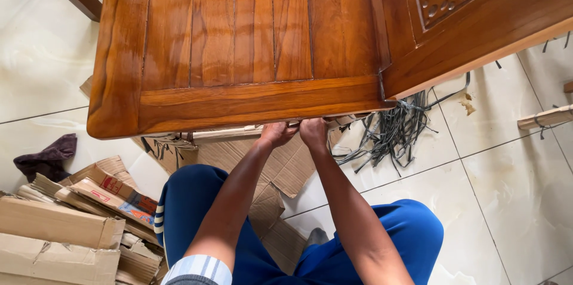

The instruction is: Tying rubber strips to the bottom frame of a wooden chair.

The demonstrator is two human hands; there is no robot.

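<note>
We see both hands at mid-frame, reaching under the near edge of the wooden table (239, 52). The left hand (276, 134) and right hand (313, 132) sit side by side, fingers curled beneath the edge, hidden; we cannot tell their spread. Cardboard (59, 237) crowds lower left, cut straps (394, 133) lie right, on open floor tiles (513, 189).

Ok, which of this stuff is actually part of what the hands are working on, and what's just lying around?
In hand:
left hand
right hand
wooden table, both hands at its near edge
cardboard under that edge

Lying about:
grey straps
dark cloth
cardboard pile
wood offcut
</note>
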